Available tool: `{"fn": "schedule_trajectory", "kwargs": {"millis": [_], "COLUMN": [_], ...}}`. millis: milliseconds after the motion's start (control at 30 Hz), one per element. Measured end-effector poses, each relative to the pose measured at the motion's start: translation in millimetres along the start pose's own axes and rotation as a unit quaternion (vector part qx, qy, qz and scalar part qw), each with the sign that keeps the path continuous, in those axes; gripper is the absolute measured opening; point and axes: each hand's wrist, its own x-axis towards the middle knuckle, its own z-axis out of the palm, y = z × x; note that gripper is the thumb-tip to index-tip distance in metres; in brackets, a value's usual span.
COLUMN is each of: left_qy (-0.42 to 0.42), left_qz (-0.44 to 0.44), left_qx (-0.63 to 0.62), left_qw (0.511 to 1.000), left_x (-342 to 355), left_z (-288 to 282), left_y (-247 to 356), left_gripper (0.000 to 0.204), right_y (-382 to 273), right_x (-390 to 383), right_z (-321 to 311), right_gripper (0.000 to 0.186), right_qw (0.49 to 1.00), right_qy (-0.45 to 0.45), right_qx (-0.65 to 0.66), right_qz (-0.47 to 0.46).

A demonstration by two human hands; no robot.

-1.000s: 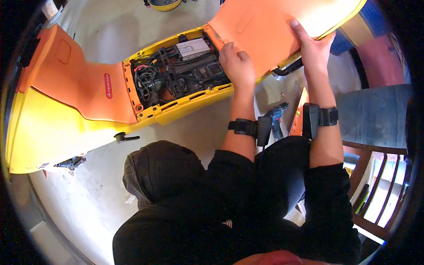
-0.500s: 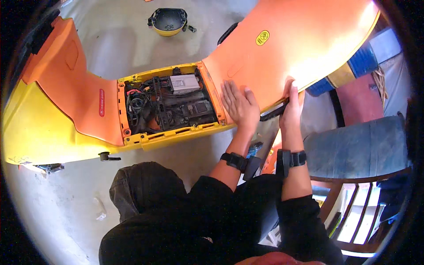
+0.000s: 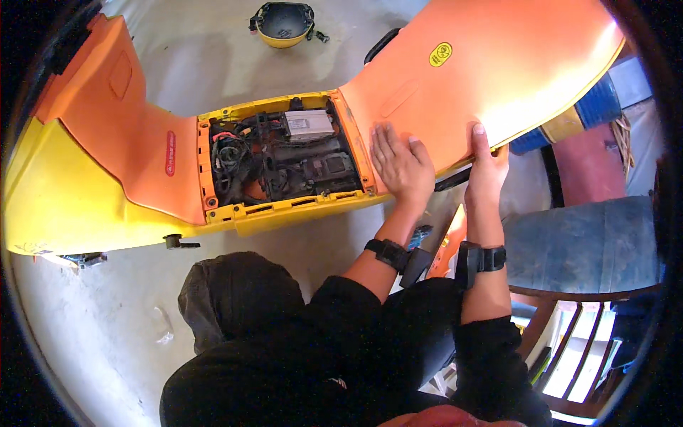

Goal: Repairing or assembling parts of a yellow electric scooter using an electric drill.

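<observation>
An orange and yellow scooter body stretches across the view. In its middle is an uncovered bay with wiring and a silver box. My left hand lies flat on the smooth orange panel to the right of the bay, its fingers straight and holding nothing. At the panel's near edge, my right hand has its thumb on top and its other fingers mostly hidden beneath, gripping the edge. Each wrist carries a black strapped device.
An upturned yellow helmet sits on the floor beyond the scooter. To the right are a blue and yellow drum, a large dark blue barrel and a slatted wooden frame. An orange piece stands below my hands.
The whole scene has shifted slightly right and up in the view. Both hands keep nearly the same places on the orange panel.
</observation>
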Motion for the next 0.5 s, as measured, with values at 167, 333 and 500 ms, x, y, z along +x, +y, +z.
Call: {"fn": "schedule_trajectory", "kwargs": {"millis": [167, 333, 500], "left_qy": [-0.008, -0.015, -0.007], "left_qz": [-0.014, -0.031, -0.029], "left_qx": [-0.009, -0.003, -0.001], "left_qw": [1.000, 0.999, 1.000], "left_x": [0.5, -2.1, -12.1], "left_z": [-1.2, 0.8, 5.0], "left_y": [-0.5, -1.1, 14.0], "left_gripper": [0.055, 0.055, 0.057], "right_y": [-1.6, -4.9, -4.3], "right_x": [-2.1, -2.7, -1.3], "right_z": [-0.3, 3.9, 1.1], "right_gripper": [0.057, 0.063, 0.053], "right_qw": [0.998, 0.997, 0.996], "right_qy": [-0.034, -0.052, -0.076], "right_qx": [0.031, 0.059, 0.037], "right_qz": [0.040, 0.012, 0.036]}}
